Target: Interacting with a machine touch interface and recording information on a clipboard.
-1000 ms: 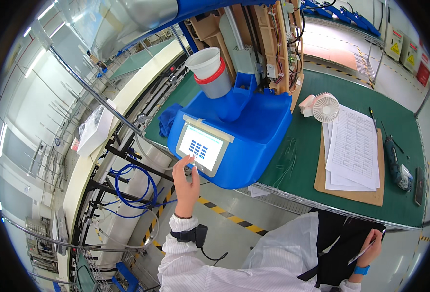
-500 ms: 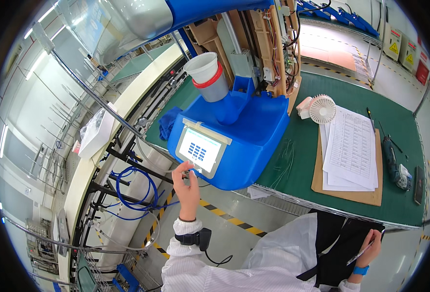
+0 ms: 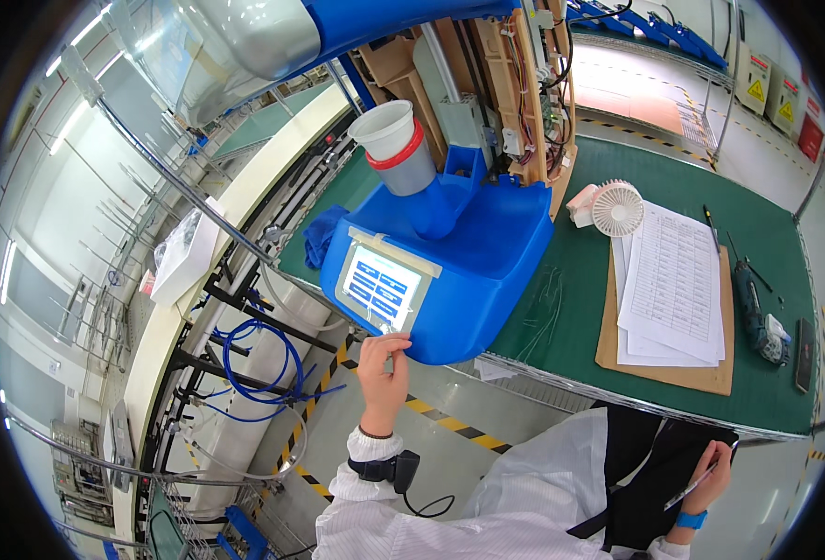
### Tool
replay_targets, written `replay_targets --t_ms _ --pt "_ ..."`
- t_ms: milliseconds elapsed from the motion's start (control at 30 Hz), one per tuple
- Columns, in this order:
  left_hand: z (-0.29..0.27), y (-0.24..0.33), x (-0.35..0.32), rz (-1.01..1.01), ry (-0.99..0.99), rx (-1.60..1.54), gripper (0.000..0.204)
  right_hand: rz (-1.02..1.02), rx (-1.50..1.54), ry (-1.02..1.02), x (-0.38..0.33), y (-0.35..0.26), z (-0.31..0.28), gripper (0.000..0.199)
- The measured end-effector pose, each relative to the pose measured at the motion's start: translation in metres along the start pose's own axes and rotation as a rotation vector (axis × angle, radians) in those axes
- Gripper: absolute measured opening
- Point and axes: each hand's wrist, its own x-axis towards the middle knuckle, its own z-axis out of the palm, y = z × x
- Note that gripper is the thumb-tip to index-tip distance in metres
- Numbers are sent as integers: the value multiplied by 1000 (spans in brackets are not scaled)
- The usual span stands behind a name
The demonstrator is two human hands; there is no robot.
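My left hand (image 3: pixel 382 378) is at the lower edge of a touchscreen (image 3: pixel 382 283), which is lit with several blue buttons. Its fingers are loosely bent and slightly apart, with nothing in them; whether a fingertip touches the panel edge I cannot tell. The screen sits in the sloping front of a blue machine base (image 3: pixel 501 238), with beige tape along its top. Behind it a pale cup-shaped container (image 3: pixel 394 145) with a red band stands on the base. Low at the right, my right hand (image 3: pixel 708 474) is closed round a thin pen (image 3: pixel 681 496), close to my dark trousers.
On the green tabletop (image 3: pixel 562 345) lie papers (image 3: pixel 671 289) on a brown clipboard (image 3: pixel 608 350), a small pink fan (image 3: pixel 616 207), a screwdriver (image 3: pixel 711 229), a green power tool (image 3: pixel 753 299) and a dark phone-like slab (image 3: pixel 804 355). Blue tubing (image 3: pixel 261 369) hangs at the left.
My left hand has moved right and slightly down, from the screen's lower left toward its lower right corner. The display has switched from a small keypad to larger buttons. My right hand is still.
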Motion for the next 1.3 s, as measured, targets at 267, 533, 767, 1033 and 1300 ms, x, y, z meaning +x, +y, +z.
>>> replay_targets --t_ms 267,533,767,1033,1300 --pt "-2 -3 7 41 28 26 20 -16 -8 11 0 0 0 12" --pt "7 8 34 73 -25 110 22 -19 -6 2 0 -1 -2 9" --pt "19 6 41 76 -47 122 16 -9 -11 1 -2 2 -2 9" --pt "11 -4 15 -63 -35 84 13 1 12 9 -1 1 1 8" --pt "-11 -52 28 -213 151 -21 19 -4 3 -7 -2 6 1 9"
